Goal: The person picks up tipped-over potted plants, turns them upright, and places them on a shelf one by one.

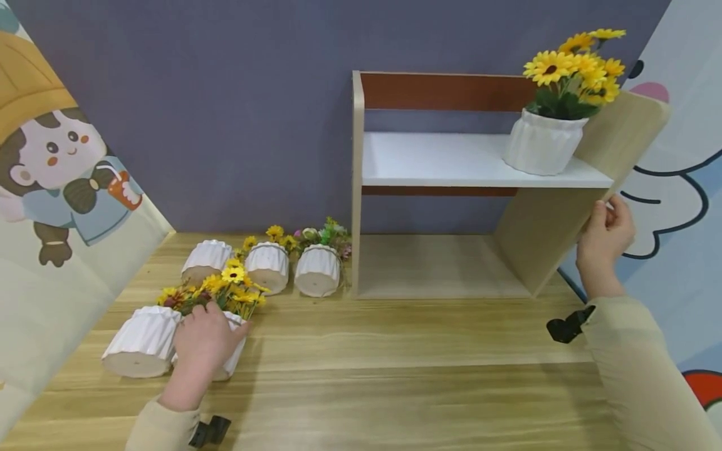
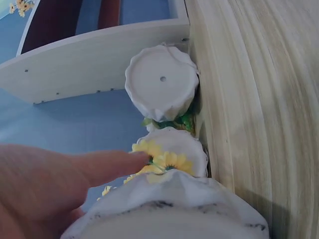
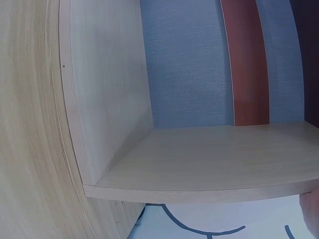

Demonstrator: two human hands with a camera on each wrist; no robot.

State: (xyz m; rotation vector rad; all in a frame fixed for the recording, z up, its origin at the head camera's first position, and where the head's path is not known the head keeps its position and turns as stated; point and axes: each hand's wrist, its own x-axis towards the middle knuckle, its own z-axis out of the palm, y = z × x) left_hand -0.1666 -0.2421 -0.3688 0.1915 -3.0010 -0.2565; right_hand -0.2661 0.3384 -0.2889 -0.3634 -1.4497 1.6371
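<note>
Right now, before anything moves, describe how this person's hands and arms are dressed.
Both the left hand and the right hand are bare, with no gloves showing. Each arm wears a plain, cream-beige fabric long sleeve: the left sleeve and the right, visibly creased sleeve. A small, angular black device sits at each wrist; I see no cables.

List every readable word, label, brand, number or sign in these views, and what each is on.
None: I can read no words, labels, brands, numbers or signs.
Shelf, white pots, table: no lettering on the visible faces.
Cartoon wall print: picture only, no letters seen.
Nearest pot, left wrist view: dark marks near its base, too blurred to call lettering.
</note>
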